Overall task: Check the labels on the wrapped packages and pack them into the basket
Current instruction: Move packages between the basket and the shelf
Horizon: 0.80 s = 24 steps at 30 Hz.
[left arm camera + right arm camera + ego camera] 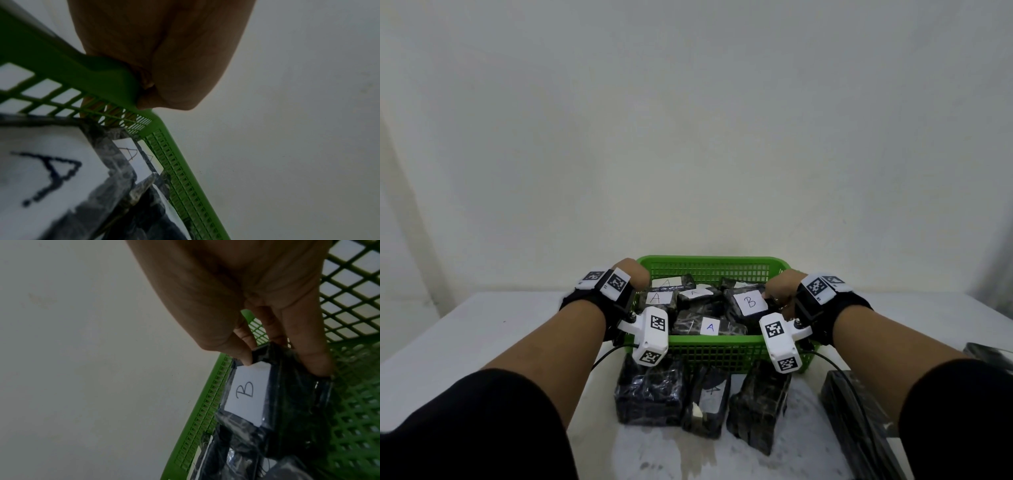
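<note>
packages wrapped in dark crinkly film fill most of the green basket point(714, 346), which sits on the white table point(482, 329) against the wall; several show white paper labels lettered a, and one on the right side shows b point(749, 303). from where i stand the packing looks well along but not done: three more wrapped packages point(702, 401) lie on the table just in front of the basket, touching one another, and only the middle one shows a label. the right hand point(779, 289) has its thumb and fingers point(314, 360) pinched on the near end of the b package, which lies inside the basket by the right wall, seemingly being set down. the left hand point(633, 275) is curled over the basket's left rim point(86, 69), gripping it with fingers reaching through the mesh. the basket is stiff plastic lattice with a solid rim; the wrap looks thin, glossy and wrinkled over blocky, roughly rectangular shapes. some dark flat objects point(859, 421) lie at the table's right edge; i cannot tell what they are
</note>
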Available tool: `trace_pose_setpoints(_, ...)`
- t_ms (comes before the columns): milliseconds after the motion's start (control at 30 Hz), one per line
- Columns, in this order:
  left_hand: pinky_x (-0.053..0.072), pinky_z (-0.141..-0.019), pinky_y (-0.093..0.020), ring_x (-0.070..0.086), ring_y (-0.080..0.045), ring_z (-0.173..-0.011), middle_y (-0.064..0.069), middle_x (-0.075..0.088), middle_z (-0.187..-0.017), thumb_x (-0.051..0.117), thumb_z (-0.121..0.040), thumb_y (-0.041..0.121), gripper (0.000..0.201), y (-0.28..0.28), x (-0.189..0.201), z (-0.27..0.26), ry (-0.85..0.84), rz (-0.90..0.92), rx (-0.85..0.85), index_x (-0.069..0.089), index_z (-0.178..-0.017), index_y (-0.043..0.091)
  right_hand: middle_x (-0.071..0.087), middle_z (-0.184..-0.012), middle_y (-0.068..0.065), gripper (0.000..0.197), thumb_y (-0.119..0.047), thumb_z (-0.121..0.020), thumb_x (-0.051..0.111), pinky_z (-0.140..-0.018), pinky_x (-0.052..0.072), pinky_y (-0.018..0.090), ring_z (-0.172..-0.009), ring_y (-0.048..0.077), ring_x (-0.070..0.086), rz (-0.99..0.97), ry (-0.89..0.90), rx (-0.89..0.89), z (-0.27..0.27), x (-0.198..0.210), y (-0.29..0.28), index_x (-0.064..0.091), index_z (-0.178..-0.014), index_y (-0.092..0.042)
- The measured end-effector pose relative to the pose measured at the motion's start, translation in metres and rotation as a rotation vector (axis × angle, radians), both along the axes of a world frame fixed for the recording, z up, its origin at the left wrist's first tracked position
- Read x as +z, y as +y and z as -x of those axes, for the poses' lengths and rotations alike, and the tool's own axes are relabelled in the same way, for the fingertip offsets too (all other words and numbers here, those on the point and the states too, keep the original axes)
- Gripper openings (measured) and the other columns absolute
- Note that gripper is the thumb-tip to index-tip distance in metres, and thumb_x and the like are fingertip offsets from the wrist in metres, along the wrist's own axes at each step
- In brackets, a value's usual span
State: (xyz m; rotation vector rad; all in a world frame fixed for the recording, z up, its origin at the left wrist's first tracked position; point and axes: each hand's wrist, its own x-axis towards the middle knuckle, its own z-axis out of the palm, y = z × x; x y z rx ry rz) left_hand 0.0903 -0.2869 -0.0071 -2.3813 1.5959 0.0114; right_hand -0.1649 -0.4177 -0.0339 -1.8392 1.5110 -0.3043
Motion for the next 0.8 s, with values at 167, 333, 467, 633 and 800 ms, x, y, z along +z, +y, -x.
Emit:
trace_pose_setpoints(167, 0.044, -0.095, -0.030, 0.053, -0.026, -0.103, -0.024, 0.049, -0.111, 0.035, -0.105, 0.002, 0.019, 0.006, 0.007, 0.008, 0.149, 0.039, 0.072, 0.054, -0.108, 0.003, 0.062, -0.095, 0.010, 0.034, -0.012, -0.099, 0.065, -0.057, 0.052, 0.027, -0.069, 0.017, 0.058, -0.017, 0.069, 0.028, -0.002, 0.006, 0.005, 0.061, -0.130, 0.001)
trace_pose_setpoints(333, 0.040, -0.063, -0.017, 0.044, -0.021, -0.097, -0.013, 0.050, -0.096, 0.040, -0.104, 0.006, 0.028, -0.001, 0.000, 0.000, 0.240, 0.119, 0.100, 0.059, -0.124, 0.002, 0.064, -0.089, 0.007, 0.060, -0.011, -0.084, 0.086, -0.041, 0.046, 0.021, -0.063, 0.020, 0.058, -0.062, 0.179, 0.134, 0.005, 0.023, 0.025, 0.056, -0.135, -0.022)
trace_pose_setpoints(467, 0.034, -0.056, -0.015, 0.041, -0.019, -0.095, -0.010, 0.044, -0.103, 0.041, -0.104, 0.009, 0.036, 0.000, 0.002, 0.000, 0.203, 0.109, 0.090, 0.056, -0.133, -0.005, 0.069, -0.106, 0.007, 0.062, -0.002, -0.085, 0.082, -0.040, 0.044, 0.017, -0.067, 0.016, 0.059, -0.078, 0.232, 0.179, 0.007, 0.024, 0.028, 0.060, -0.141, -0.020)
trace_pose_setpoints(633, 0.044, -0.094, -0.031, 0.039, -0.019, -0.097, -0.013, 0.043, -0.094, 0.035, -0.104, 0.000, 0.023, 0.001, 0.007, 0.005, 0.128, 0.000, 0.069, 0.055, -0.114, 0.006, 0.073, -0.121, 0.014, 0.048, -0.011, -0.084, 0.085, -0.083, 0.063, 0.036, -0.079, 0.021, 0.069, -0.024, 0.300, 0.178, 0.004, 0.019, 0.016, 0.069, -0.129, -0.008)
trace_pose_setpoints(800, 0.043, -0.102, -0.029, 0.049, -0.024, -0.100, -0.021, 0.048, -0.107, 0.035, -0.106, 0.005, 0.034, 0.004, 0.008, 0.005, 0.034, -0.048, -0.018, 0.055, -0.132, -0.003, 0.079, -0.111, 0.012, 0.039, -0.013, -0.081, 0.087, -0.089, 0.062, 0.043, -0.083, 0.025, 0.072, 0.044, 0.288, 0.103, 0.001, 0.016, 0.014, 0.077, -0.119, -0.007)
